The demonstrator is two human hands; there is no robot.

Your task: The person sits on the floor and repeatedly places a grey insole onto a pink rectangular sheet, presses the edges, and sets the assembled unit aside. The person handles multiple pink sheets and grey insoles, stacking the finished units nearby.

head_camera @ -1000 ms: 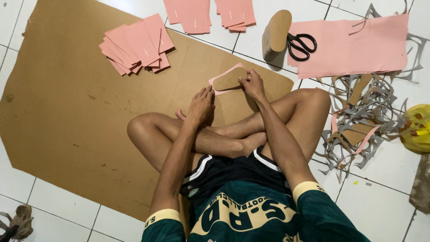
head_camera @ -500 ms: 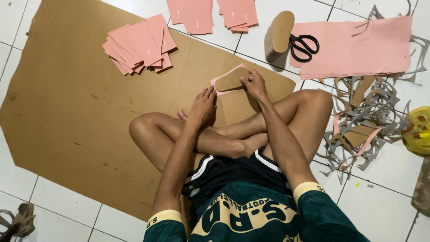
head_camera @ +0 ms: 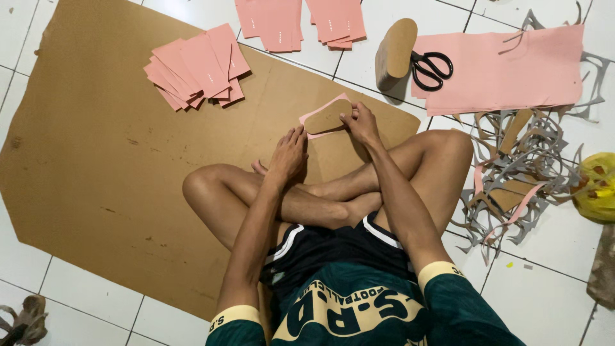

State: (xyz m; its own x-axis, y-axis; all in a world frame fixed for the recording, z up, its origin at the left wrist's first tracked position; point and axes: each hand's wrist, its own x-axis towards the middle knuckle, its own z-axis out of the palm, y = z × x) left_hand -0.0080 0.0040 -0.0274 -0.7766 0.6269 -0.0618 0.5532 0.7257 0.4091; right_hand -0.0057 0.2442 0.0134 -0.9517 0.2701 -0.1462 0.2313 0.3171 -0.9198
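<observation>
I see white floor tiles point(head_camera: 83, 295) with dark grout lines under a large brown cardboard sheet point(head_camera: 96, 160); light is even, soft.

This looks like a home used as a small shoemaking workshop. The work is laid out on a white tiled floor point(head_camera: 96, 301), not on a desk. A big sheet of brown cardboard point(head_camera: 96, 160) covers the tiles. Far off lie stacks of cut pink pieces point(head_camera: 195, 67), a pink sheet point(head_camera: 512, 67), black scissors point(head_camera: 430, 67) and sole-shaped brown templates point(head_camera: 396, 51). Cutting scraps point(head_camera: 519, 179) pile up on the right.
</observation>
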